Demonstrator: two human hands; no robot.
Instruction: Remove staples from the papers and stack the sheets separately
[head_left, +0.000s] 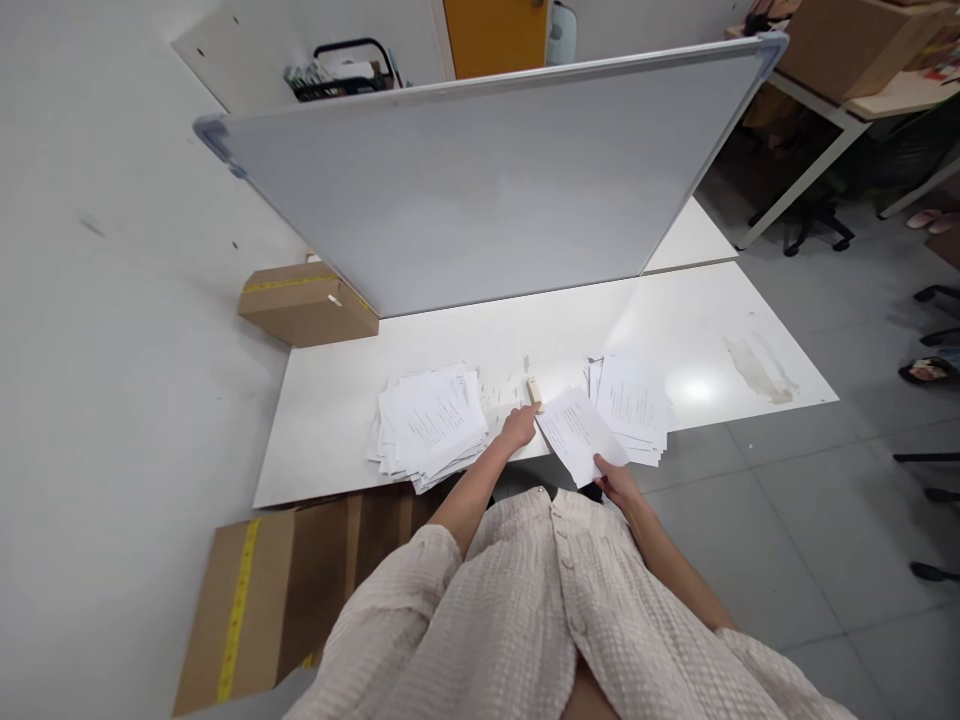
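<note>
A small cream stapler lies on the white table, its near end meeting the top left corner of some printed paper. My left hand presses on that near end with the index finger, the other fingers curled. On the paper's lower right edge, my right hand pinches it between thumb and fingers. Whether it is one sheet or more, I cannot tell. Left of the stapler sits a loose, fanned pile of printed sheets. Another pile of sheets lies to the right, partly covered by the held paper.
Behind the papers a large whiteboard stands on the white table. A cardboard box sits at the table's back left. More cardboard boxes are on the floor at front left. A wall is on the left; chairs stand at right.
</note>
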